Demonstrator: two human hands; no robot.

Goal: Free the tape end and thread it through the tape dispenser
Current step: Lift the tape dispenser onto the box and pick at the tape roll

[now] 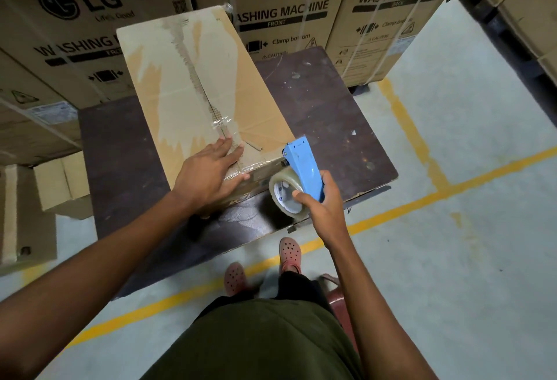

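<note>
- Fingers [233,150] of the left hand [208,174] lie spread and flat on the cardboard box [196,78], at its near end
- Right hand [321,201] is clamped round the handle of the blue tape dispenser [303,165], just right of the box's near corner, thumb against the tape roll [284,189]
- Roll sits on the dispenser's left side; its free end is not visible (likely stuck flat to the roll)
- Clear tape is thin, limp and sticky, so it probably wants picking up by a fingernail at the edge
- Box is shut, contents hidden; it rests on a dark table [325,102]
</note>
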